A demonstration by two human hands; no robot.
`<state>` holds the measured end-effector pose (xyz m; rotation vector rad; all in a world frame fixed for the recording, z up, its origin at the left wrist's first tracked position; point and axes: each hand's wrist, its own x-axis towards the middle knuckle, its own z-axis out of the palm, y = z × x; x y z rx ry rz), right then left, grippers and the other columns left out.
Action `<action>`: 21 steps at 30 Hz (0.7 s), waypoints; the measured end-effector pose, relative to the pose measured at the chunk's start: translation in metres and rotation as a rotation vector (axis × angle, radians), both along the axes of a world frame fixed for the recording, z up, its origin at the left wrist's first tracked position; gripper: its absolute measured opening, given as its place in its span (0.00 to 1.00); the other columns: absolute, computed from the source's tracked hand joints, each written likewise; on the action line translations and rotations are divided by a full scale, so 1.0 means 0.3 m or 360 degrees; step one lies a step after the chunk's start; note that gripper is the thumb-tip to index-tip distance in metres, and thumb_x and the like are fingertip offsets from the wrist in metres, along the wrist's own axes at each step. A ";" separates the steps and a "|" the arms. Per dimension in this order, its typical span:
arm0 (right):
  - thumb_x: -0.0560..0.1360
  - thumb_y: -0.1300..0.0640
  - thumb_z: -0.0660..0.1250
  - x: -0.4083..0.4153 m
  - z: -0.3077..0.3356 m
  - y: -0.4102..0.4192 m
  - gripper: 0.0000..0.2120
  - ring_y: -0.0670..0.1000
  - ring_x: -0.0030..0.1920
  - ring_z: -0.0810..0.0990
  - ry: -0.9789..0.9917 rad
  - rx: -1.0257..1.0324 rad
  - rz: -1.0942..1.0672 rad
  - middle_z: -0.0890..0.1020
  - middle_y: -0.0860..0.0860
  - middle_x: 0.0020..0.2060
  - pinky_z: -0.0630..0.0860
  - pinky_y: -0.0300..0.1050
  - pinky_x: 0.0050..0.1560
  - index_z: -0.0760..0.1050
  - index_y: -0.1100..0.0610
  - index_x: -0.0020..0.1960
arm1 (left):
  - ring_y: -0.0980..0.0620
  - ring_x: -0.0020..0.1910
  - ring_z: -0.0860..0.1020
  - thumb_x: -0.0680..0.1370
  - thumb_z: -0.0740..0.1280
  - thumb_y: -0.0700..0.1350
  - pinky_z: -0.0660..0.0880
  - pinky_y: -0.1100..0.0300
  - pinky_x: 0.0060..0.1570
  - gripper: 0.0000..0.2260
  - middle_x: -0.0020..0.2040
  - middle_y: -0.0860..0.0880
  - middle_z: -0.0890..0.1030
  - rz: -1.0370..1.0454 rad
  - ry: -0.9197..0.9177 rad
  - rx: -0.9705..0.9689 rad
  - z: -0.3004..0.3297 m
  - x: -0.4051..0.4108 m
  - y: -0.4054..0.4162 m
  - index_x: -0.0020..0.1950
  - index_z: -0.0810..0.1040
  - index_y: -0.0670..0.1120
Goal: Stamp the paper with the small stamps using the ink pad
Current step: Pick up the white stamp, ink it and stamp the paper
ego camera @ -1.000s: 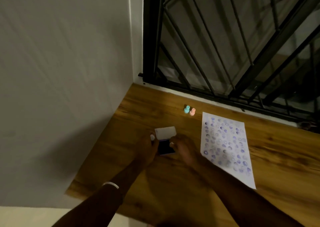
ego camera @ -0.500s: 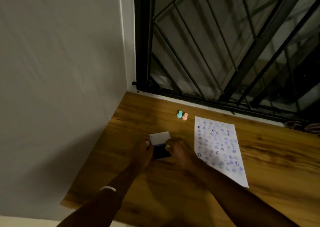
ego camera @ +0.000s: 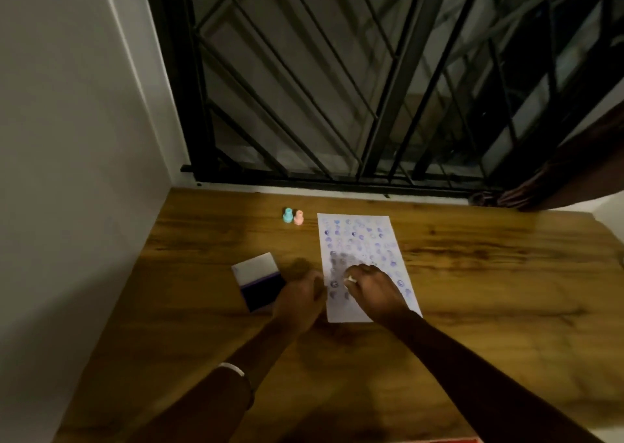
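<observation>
A white paper [ego camera: 361, 240] covered with several purple stamp marks lies on the wooden table [ego camera: 472, 274]. My right hand [ego camera: 374, 290] rests over its lower part, fingers closed on a small white stamp [ego camera: 350, 279]. My left hand [ego camera: 299, 299] sits at the paper's left edge, fingers curled; whether it holds anything is hidden. The ink pad [ego camera: 261, 284] lies open to the left, white lid raised behind the dark pad. A teal stamp [ego camera: 287, 214] and a pink stamp [ego camera: 298, 217] stand upright near the window.
A black metal window grille [ego camera: 337, 88] rises behind the table's far edge. A white wall [ego camera: 67, 139] borders the left side. A dark curtain [ego camera: 557, 172] hangs at the far right.
Both hands left the ink pad and moved right; my right hand now sits over the paper with the small stamp. The camera view also shifted.
</observation>
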<state>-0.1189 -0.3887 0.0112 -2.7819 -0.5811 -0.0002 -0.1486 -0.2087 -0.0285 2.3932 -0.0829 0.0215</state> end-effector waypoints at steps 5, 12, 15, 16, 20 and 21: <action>0.80 0.54 0.59 -0.033 -0.029 -0.093 0.12 0.56 0.55 0.78 0.0034 -0.0090 -0.0056 0.81 0.56 0.55 0.73 0.48 0.54 0.75 0.57 0.60 | 0.48 0.54 0.80 0.77 0.57 0.61 0.75 0.57 0.48 0.23 0.59 0.48 0.81 -0.0068 -0.0070 0.0252 -0.066 -0.026 -0.094 0.69 0.65 0.52; 0.80 0.55 0.58 -0.038 -0.056 -0.097 0.12 0.58 0.54 0.78 0.0004 -0.0132 0.0007 0.81 0.58 0.54 0.75 0.51 0.54 0.74 0.59 0.59 | 0.48 0.58 0.78 0.75 0.57 0.64 0.75 0.53 0.56 0.26 0.63 0.49 0.78 -0.0044 -0.0177 0.0377 -0.112 -0.036 -0.100 0.70 0.64 0.54; 0.78 0.56 0.65 -0.052 -0.077 -0.088 0.09 0.57 0.53 0.81 0.0008 -0.0210 0.0071 0.83 0.58 0.52 0.79 0.50 0.54 0.77 0.59 0.56 | 0.48 0.58 0.78 0.75 0.55 0.65 0.77 0.52 0.56 0.28 0.64 0.48 0.77 -0.0070 -0.0205 0.0434 -0.128 -0.035 -0.102 0.71 0.63 0.53; 0.74 0.58 0.71 -0.060 -0.084 -0.087 0.09 0.56 0.50 0.83 0.0009 -0.0225 0.0076 0.84 0.57 0.49 0.81 0.48 0.51 0.79 0.59 0.52 | 0.48 0.59 0.78 0.75 0.55 0.66 0.77 0.52 0.56 0.29 0.65 0.48 0.77 -0.0070 -0.0212 0.0450 -0.132 -0.036 -0.103 0.71 0.63 0.53; 0.75 0.59 0.70 -0.064 -0.111 -0.091 0.09 0.58 0.51 0.83 0.0027 -0.0177 0.0076 0.84 0.59 0.50 0.81 0.52 0.52 0.80 0.62 0.53 | 0.48 0.59 0.78 0.76 0.55 0.65 0.76 0.52 0.57 0.29 0.65 0.48 0.77 -0.0086 -0.0254 0.0505 -0.139 -0.041 -0.102 0.72 0.62 0.52; 0.76 0.60 0.68 -0.061 -0.115 -0.095 0.09 0.59 0.53 0.82 0.0012 -0.0126 0.0070 0.84 0.60 0.51 0.80 0.53 0.54 0.79 0.62 0.54 | 0.48 0.60 0.77 0.76 0.54 0.65 0.76 0.53 0.58 0.29 0.66 0.48 0.76 -0.0084 -0.0254 0.0515 -0.137 -0.042 -0.101 0.73 0.62 0.52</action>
